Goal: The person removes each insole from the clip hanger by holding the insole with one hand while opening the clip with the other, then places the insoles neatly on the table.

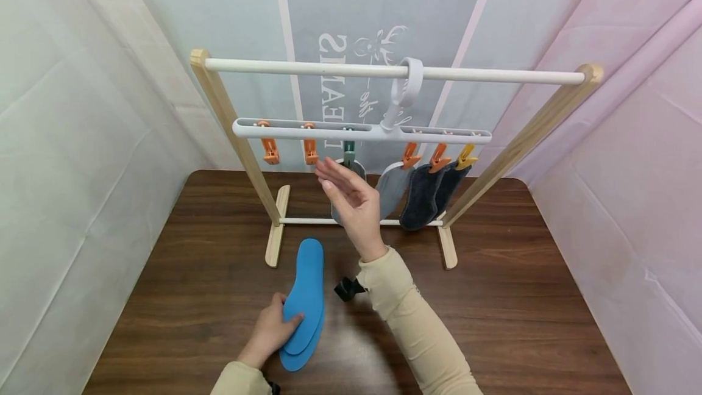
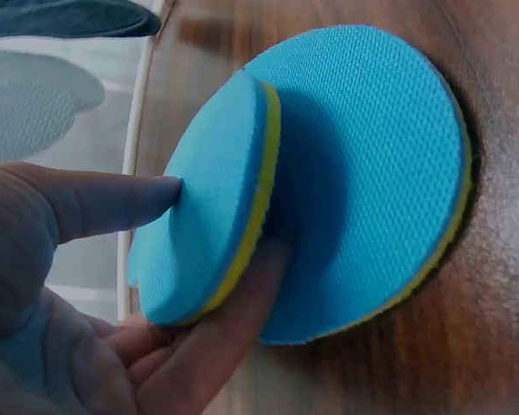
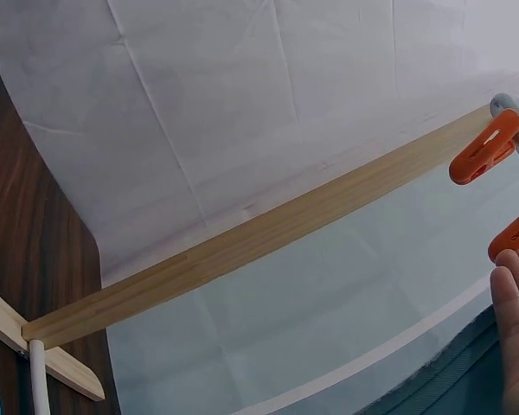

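I'm pinching the upper blue insole [image 1: 308,279] in my left grip [image 1: 271,326], over the lower insole [image 1: 298,362]; my right grip [image 1: 355,201] is hovering, fingers extended, beside an orange clothespin [image 1: 311,152], perhaps touching it.

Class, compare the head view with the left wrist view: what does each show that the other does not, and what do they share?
Only the head view: the right hand, the hanger, its six clips and the rack's top bar.

Only the left wrist view: the yellow edges of the blue insoles, and a finger reaching between the two.

Both: the left hand holding the insoles, the table, and grey and dark insoles hanging beyond.
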Demonstrator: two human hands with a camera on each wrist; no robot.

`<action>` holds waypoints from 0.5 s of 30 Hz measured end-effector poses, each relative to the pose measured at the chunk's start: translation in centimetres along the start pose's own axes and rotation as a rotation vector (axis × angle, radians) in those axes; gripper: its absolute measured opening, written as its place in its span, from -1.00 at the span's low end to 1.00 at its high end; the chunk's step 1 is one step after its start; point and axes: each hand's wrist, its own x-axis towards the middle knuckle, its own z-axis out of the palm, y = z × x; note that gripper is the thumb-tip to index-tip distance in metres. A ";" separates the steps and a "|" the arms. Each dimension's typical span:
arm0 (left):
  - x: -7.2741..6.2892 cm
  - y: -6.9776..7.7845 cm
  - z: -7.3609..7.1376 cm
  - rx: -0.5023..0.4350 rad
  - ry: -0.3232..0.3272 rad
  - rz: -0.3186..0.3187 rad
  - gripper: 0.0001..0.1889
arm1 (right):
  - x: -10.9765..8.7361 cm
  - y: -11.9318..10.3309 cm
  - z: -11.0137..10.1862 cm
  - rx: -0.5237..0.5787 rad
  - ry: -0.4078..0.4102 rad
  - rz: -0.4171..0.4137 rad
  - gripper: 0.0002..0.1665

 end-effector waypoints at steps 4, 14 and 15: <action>-0.1 0.6 0.2 0.099 0.026 -0.026 -0.42 | -0.1 -0.1 -0.2 0.001 -0.007 -0.004 -0.45; 0.1 1.1 0.8 0.275 0.085 -0.059 -0.16 | -0.3 -0.4 -0.9 -0.030 0.017 -0.004 -0.52; 0.1 1.1 0.8 0.284 0.087 -0.057 -0.16 | -0.3 -0.4 -1.0 -0.026 0.020 -0.004 -0.52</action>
